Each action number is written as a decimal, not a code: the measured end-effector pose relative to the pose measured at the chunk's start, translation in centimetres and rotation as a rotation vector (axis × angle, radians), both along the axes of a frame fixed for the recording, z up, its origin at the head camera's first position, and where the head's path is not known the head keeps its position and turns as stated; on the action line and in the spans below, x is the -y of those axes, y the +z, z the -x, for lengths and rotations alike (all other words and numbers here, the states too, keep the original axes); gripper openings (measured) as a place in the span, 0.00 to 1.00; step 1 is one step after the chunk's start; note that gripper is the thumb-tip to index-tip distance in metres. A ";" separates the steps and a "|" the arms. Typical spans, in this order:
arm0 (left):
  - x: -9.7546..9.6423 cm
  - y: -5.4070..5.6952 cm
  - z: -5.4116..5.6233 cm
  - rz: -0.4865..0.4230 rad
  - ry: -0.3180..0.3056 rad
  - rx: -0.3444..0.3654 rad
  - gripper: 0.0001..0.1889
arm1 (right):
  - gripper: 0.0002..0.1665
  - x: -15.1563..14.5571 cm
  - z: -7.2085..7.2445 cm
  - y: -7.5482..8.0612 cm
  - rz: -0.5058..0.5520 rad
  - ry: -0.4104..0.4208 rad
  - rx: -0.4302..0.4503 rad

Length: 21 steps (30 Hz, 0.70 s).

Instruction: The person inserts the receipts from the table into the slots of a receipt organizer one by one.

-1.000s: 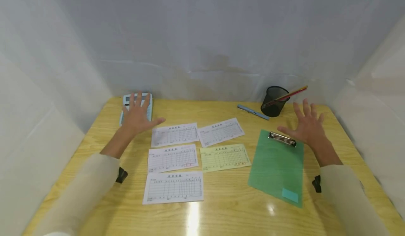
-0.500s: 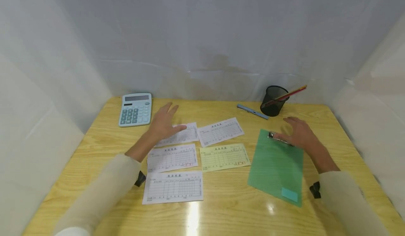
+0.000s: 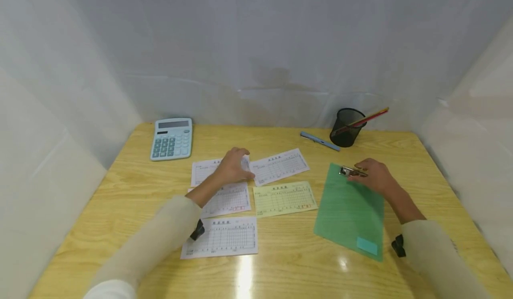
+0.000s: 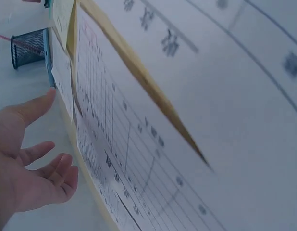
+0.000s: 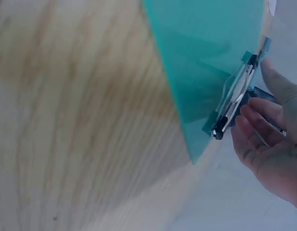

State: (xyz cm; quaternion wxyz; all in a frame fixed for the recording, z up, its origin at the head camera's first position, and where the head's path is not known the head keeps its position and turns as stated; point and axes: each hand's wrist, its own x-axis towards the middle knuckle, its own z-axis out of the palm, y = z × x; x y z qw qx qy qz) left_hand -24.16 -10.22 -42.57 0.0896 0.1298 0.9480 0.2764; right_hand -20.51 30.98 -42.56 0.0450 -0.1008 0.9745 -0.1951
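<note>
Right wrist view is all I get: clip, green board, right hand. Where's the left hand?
Observer: The left hand is over the far-left white slip; contact isn't clear.
Operator: Anything on the near end of the green board?
Observer: Yes, a blue label, by its right corner.
Operator: And the far left corner of the table?
Observer: A calculator, its keys facing up.

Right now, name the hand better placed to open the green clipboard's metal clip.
Probably the right hand: it is right by the clip, while the left hand is over white slips.
</note>
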 end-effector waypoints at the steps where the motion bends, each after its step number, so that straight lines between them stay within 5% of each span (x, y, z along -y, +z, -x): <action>1: -0.3 -0.2 0.0 -0.001 -0.002 0.001 0.40 | 0.32 0.0 0.1 -0.1 -0.009 0.006 -0.016; 12: -3.0 -0.9 -0.1 0.137 -0.023 0.005 0.39 | 0.16 0.2 0.5 -1.0 -0.049 0.029 -0.070; 21: -3.6 -0.6 -0.5 0.055 -0.004 0.052 0.35 | 0.12 0.0 0.5 -1.1 -0.039 0.022 -0.065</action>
